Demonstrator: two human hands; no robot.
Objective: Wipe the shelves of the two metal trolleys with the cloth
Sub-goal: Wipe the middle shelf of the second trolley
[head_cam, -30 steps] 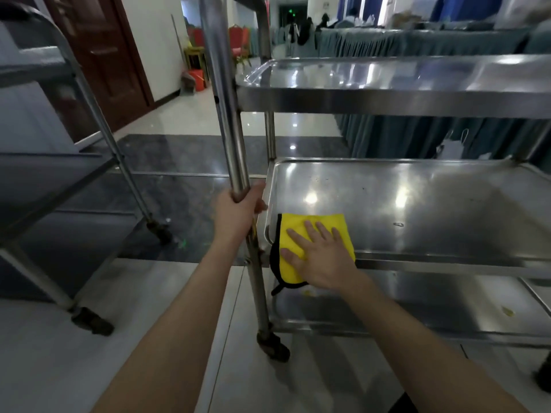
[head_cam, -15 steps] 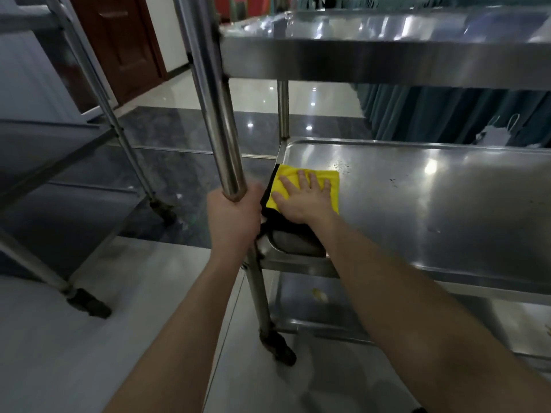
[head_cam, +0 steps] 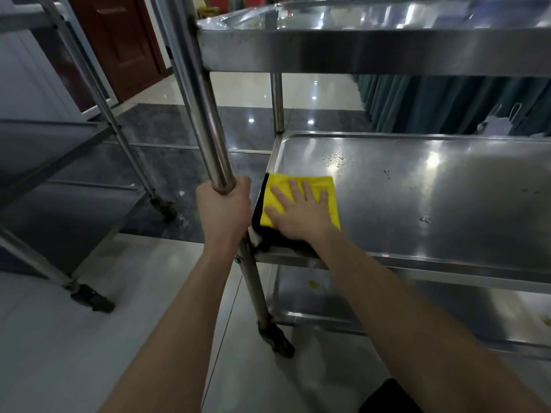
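Note:
A steel trolley stands in front of me with a top shelf (head_cam: 372, 52), a middle shelf (head_cam: 432, 198) and a bottom shelf (head_cam: 447, 311). A folded yellow cloth with a black edge (head_cam: 278, 190) lies at the near left corner of the middle shelf. My right hand (head_cam: 301, 211) presses flat on the cloth with its fingers straight and spread. My left hand (head_cam: 223, 208) grips the trolley's near left upright post (head_cam: 202, 114). A second metal trolley (head_cam: 59, 150) stands to the left.
Water drops (head_cam: 337, 160) sit on the middle shelf beyond the cloth. Yellowish specks (head_cam: 313, 284) lie on the bottom shelf. A dark wooden door (head_cam: 119, 43) is at the back left, teal table skirting (head_cam: 447, 105) behind the trolley. Both trolleys stand on castors (head_cam: 278, 341).
My right hand slid the cloth from the shelf's front left corner farther in, then slightly back. The view moved closer and lower. My left hand kept its grip on the post.

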